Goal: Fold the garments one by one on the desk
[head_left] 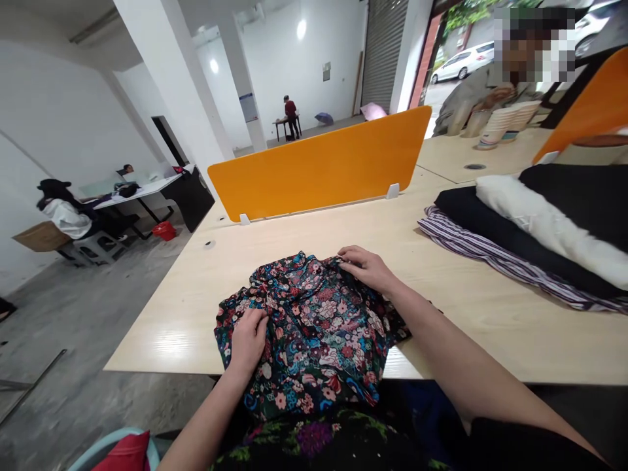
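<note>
A floral-print garment (pixel 324 320), dark with red, pink, blue and cream flowers, lies crumpled on the table, and its near part hangs over the front edge towards my lap. My left hand (pixel 250 337) is on its left side, fingers bent and closed on the cloth. At the upper right of the garment, my right hand (pixel 366 267) pinches the fabric between thumb and fingers. A darker fold of the cloth sticks out beneath my right forearm.
An orange divider (pixel 324 163) stands across the wooden table (pixel 196 314). Folded clothes (pixel 520 235), striped, black and white, are piled at right. Paper cups (pixel 500 124) stand by a person beyond. At lower left is a light-blue basin (pixel 105 445) with red cloth.
</note>
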Action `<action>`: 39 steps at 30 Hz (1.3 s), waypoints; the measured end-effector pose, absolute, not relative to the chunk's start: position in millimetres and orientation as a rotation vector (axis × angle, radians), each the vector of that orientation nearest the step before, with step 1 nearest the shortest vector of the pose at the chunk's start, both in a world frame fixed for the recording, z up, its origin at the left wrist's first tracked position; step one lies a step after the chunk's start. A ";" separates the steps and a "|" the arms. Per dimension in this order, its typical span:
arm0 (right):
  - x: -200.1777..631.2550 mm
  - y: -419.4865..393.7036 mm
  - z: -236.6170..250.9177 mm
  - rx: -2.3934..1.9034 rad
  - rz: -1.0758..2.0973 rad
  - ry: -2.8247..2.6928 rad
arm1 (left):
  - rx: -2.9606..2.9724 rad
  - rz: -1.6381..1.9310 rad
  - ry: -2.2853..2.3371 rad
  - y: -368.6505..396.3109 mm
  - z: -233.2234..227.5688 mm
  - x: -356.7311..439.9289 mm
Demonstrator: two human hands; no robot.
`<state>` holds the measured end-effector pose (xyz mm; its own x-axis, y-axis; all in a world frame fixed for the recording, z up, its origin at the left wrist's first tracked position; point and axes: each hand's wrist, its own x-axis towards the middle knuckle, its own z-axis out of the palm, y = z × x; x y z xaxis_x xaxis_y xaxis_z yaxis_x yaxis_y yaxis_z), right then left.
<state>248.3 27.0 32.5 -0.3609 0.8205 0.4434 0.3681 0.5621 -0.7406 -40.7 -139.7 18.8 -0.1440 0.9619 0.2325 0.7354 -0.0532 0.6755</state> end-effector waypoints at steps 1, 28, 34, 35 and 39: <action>246.1 20.3 38.8 -0.886 0.779 -1.904 | 1.734 1.087 1.819 -144.6 23.5 -38.3; 246.9 1.7 -28.1 -1.220 0.237 -2.656 | 2.222 -0.006 2.376 -107.0 -10.5 -124.6; 234.2 76.3 -27.4 -1.428 0.125 -2.485 | 2.206 -0.013 2.377 -36.7 -7.7 -132.8; 229.3 85.8 -26.9 -1.464 0.119 -2.457 | 2.208 -0.002 2.379 -25.0 -6.7 -132.5; 211.8 112.6 -24.6 -1.581 0.135 -2.324 | 2.247 -0.004 2.345 17.1 -2.6 -134.1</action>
